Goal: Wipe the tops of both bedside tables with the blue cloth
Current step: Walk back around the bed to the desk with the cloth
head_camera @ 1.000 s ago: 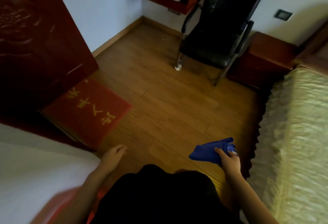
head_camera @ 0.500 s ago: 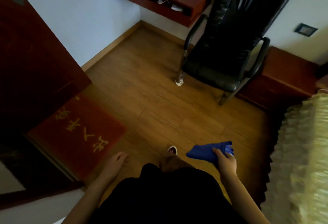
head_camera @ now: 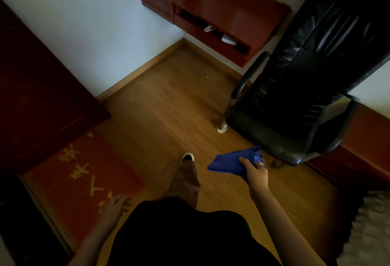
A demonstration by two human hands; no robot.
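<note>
My right hand (head_camera: 255, 174) grips a bunched blue cloth (head_camera: 232, 162) at waist height above the wooden floor, in front of the black chair. My left hand (head_camera: 115, 206) hangs by my side with loose, spread fingers and holds nothing. A reddish-brown bedside table (head_camera: 367, 139) stands at the right edge, half hidden behind the chair; only part of its top and front shows. My leg and shoe (head_camera: 187, 157) are stepping forward between my hands.
A black leather armchair (head_camera: 299, 101) stands ahead on the right, close to the cloth. A red wall-mounted shelf unit (head_camera: 211, 10) hangs at the back. A dark red door (head_camera: 35, 88) and a red doormat (head_camera: 84, 181) lie to the left. The bed's pale frilled edge (head_camera: 371, 230) shows at lower right.
I have walked forward and turned left: the chair and shelf are nearer, and the bed has slid almost out at the right. The cloth stays in my right hand.
</note>
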